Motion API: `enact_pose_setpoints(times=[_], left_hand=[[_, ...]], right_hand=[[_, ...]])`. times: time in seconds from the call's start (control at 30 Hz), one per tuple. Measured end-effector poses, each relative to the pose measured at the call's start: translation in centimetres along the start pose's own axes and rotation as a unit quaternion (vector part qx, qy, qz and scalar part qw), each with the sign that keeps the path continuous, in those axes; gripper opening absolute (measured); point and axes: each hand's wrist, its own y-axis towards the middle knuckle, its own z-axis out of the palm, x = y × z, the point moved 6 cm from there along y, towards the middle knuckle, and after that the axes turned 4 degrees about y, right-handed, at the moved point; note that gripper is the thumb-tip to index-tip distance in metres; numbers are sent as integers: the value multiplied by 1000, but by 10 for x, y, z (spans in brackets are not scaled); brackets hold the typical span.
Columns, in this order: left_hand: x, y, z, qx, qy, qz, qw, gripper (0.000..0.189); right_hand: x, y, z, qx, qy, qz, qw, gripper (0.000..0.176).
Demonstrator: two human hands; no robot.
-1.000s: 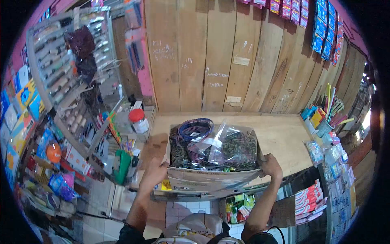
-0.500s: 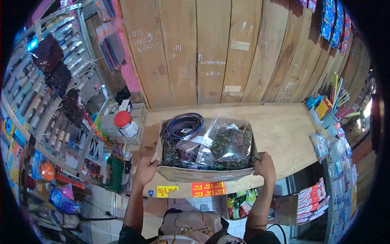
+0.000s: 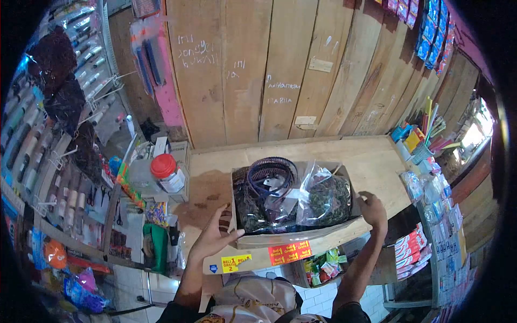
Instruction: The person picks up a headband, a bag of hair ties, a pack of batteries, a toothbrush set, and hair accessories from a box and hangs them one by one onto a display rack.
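An open cardboard box (image 3: 291, 237) rests on the wooden counter. Inside it are dark leafy items in clear plastic bags (image 3: 329, 198), and a round dark purple-blue woven ring (image 3: 272, 176) lies on top at the left. My left hand (image 3: 215, 237) is at the box's front left corner, thumb and fingers spread apart. At the right side of the box is my right hand (image 3: 372, 210), its fingers bent loosely and apart, with nothing visible in them.
The plank wall (image 3: 237, 81) rises behind the counter (image 3: 207, 161). A red-lidded jar (image 3: 168, 173) stands at the left. Hanging packets (image 3: 431, 32) and a basket of straws (image 3: 421, 153) are at the right. Promo stickers (image 3: 290, 252) line the counter's front edge.
The box appears farther right in the view and the camera has shifted. My left hand has opened off the left side of the box. My right hand has let go of the right side.
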Motion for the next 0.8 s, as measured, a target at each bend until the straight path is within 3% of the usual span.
enact_pose_setpoints(times=[0.03, 0.13, 0.17, 0.27, 0.33, 0.43, 0.57, 0.67, 0.8], left_hand=[[5, 5, -9, -3, 117, 73, 990, 89], [-19, 20, -29, 3, 86, 78, 993, 87], [-29, 28, -37, -52, 98, 95, 989, 73], [-47, 73, -52, -92, 121, 66, 986, 55], [-80, 99, -45, -164, 149, 175, 959, 44], [-84, 145, -26, -112, 196, 106, 968, 43], [-72, 177, -7, -60, 295, 81, 950, 41], [-88, 170, 0, -24, 332, 27, 943, 38], [-80, 180, 3, -29, 311, 63, 948, 31]], right_hand=[[22, -7, -16, -35, 19, 5, 999, 40], [85, -16, -34, -101, 120, -56, 986, 33], [116, -21, -35, -113, 158, -78, 978, 31], [192, -15, -14, -72, 195, -232, 950, 30], [228, 3, 11, -28, 150, -261, 953, 32], [255, 36, 50, 21, 81, -264, 961, 34], [257, 56, 82, 52, 34, -256, 965, 39], [251, 60, 94, 114, -13, -235, 965, 39], [246, 70, 104, 156, 21, -248, 956, 37]])
